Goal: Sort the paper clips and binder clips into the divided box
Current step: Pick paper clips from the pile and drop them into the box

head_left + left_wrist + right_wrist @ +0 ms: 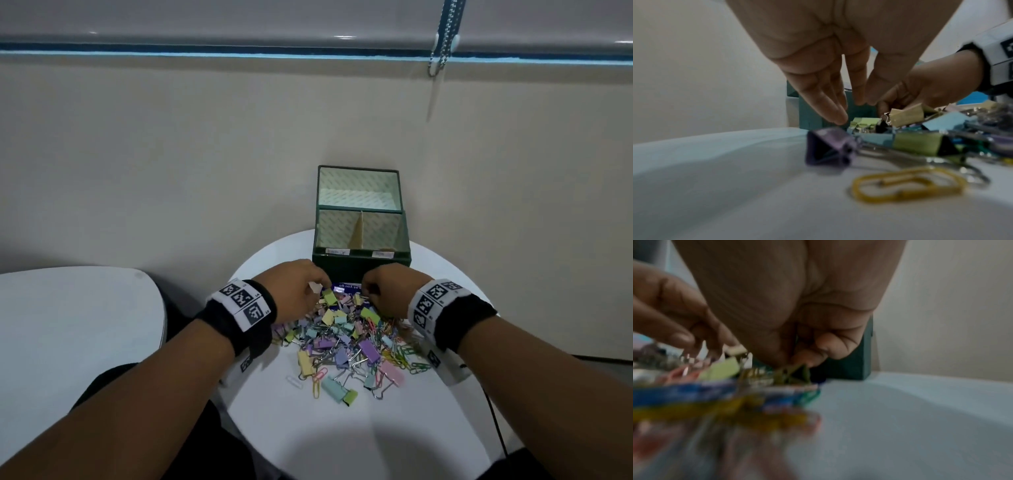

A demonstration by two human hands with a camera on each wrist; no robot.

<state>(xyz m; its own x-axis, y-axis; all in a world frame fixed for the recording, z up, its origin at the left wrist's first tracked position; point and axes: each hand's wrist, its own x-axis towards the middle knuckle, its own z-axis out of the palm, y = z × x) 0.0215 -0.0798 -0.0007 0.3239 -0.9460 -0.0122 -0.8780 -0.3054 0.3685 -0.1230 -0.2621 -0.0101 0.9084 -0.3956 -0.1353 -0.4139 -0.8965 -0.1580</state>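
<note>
clips heaped before an open box

pastel binder clips (368, 351) and coloured paper clips (407, 356) lie mixed in one pile on the table. just behind stands the dark green divided box (361, 260), lid raised, two compartments.

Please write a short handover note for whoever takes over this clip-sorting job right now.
Left hand: open, fingers extended down over the far left edge of the mixed clip pile, holding nothing.
Right hand: fingers curled at the pile's far right edge, pinching what looks like a green paper clip; that view is blurred.
Divided box: lid open, standing just behind the pile on the round white table; no clips are visible in either compartment.
Done: nothing sorted so far, as far as can be seen.
Left: the whole pile of binder clips and paper clips.
</note>
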